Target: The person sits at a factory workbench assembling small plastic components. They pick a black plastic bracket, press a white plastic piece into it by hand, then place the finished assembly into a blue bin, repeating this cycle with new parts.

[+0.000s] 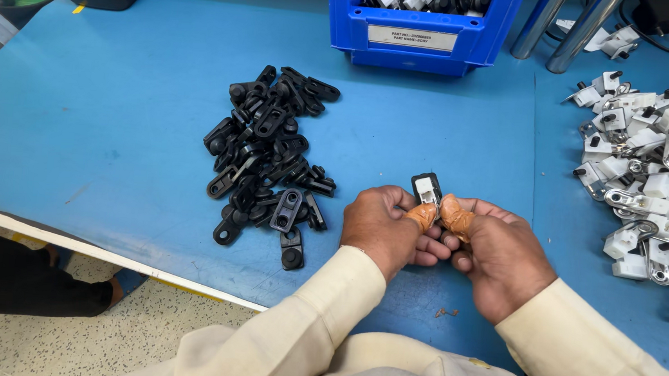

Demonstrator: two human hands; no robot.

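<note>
Both hands were closed around one small black and white part [427, 190] above the blue table [118, 134]. The left hand [385, 227] and right hand [495, 254] pinched it with taped thumbs, beside a pile of black parts [270, 152].
</note>
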